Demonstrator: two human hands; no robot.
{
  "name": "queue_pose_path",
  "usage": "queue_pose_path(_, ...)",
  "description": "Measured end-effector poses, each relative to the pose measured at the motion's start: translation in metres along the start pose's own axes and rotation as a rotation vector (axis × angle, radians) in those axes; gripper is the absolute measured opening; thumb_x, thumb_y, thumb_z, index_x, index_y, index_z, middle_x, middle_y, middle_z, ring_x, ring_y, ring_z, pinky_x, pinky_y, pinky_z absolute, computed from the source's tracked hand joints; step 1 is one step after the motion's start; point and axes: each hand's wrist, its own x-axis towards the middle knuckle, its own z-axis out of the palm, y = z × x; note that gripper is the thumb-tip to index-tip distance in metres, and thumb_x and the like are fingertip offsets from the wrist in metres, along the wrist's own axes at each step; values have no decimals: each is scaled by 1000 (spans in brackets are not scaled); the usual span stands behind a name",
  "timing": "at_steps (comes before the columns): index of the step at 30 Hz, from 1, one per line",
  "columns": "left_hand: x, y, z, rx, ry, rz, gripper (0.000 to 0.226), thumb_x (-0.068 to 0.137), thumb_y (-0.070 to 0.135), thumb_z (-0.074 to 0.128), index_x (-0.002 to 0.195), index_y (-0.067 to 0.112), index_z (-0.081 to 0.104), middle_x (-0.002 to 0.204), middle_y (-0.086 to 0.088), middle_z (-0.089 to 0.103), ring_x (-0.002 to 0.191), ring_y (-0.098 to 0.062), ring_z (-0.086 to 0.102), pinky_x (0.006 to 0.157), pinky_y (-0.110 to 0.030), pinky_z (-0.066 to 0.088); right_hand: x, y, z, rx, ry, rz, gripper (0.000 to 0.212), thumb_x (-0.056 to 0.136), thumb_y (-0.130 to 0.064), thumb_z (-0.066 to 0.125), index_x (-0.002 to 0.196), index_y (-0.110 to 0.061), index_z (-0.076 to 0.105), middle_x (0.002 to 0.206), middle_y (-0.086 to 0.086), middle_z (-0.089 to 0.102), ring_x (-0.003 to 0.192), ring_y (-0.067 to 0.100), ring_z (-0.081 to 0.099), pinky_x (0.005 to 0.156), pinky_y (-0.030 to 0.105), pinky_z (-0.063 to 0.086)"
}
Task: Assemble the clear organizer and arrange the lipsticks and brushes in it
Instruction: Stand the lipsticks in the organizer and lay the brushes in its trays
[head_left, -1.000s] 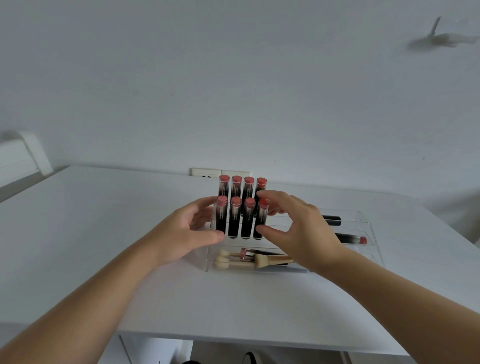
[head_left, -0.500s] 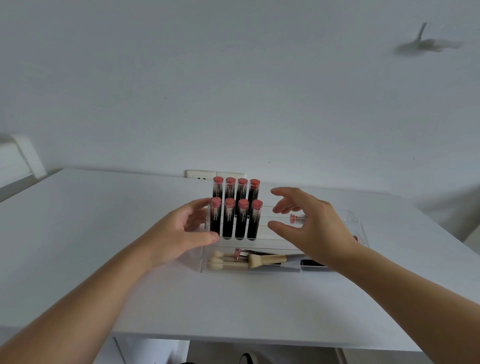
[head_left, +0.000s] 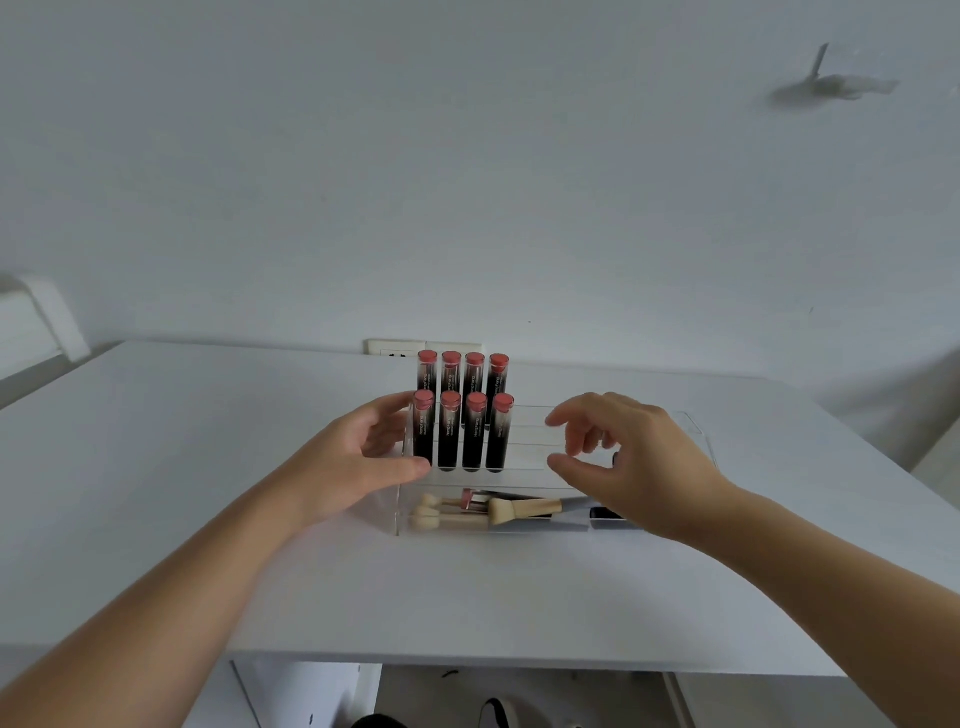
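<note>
The clear organizer (head_left: 530, 448) stands on the white table (head_left: 208, 467). Several black lipsticks with pink caps (head_left: 474, 436) stand upright in two rows in its left half. Several brushes (head_left: 519, 509) lie in its front tray. My left hand (head_left: 353, 462) cups the organizer's left end, thumb at the front by the nearest lipstick's base, fingers behind. My right hand (head_left: 639, 467) hovers over the organizer's right half, fingers loosely curled, holding nothing and apart from the lipsticks. It hides part of the right compartments.
A black item (head_left: 608, 514) lies at the front tray's right end, half under my right hand. A wall socket (head_left: 400, 347) sits behind the lipsticks. The table's front edge (head_left: 519, 660) runs close below my forearms, and a white wall rises behind.
My right hand has let go of the front right lipstick and drawn away to the right. My left hand has stayed at the organizer's left end.
</note>
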Motion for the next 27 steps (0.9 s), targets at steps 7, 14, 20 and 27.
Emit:
queue_pose_path(7, 1, -4, -2, 9, 19, -12, 77, 64, 33, 84, 134, 44, 56, 133, 17, 67, 127, -3, 59, 112, -33, 40, -2, -20, -1, -173, -285, -145, 21, 95, -42, 64, 112, -33, 72, 86, -19, 60, 79, -1, 54, 71, 10, 36)
queue_pose_path(14, 2, -5, -2, 8, 31, -4, 74, 64, 35, 86, 131, 46, 57, 132, 19, 67, 127, 0, 58, 110, -29, 40, 14, -43, 15, -329, -422, -103, 41, 95, -59, 50, 131, -40, 59, 74, -15, 57, 66, 4, 50, 72, 28, 43)
queue_pose_path(20, 2, -5, -1, 27, 36, 17, 68, 66, 38, 86, 127, 54, 58, 132, 20, 67, 126, 0, 59, 110, -30, 40, 23, -58, 28, -398, -461, -124, 40, 94, -61, 49, 124, -38, 60, 96, -7, 71, 93, 21, 64, 86, 39, 51)
queue_pose_path(27, 2, -6, -1, 37, 36, 5, 69, 81, 16, 85, 140, 35, 54, 134, 15, 67, 128, -3, 58, 116, -38, 39, 31, -70, 38, -418, -458, -179, 37, 96, -58, 49, 128, -42, 58, 103, -9, 71, 87, 19, 58, 72, 32, 38)
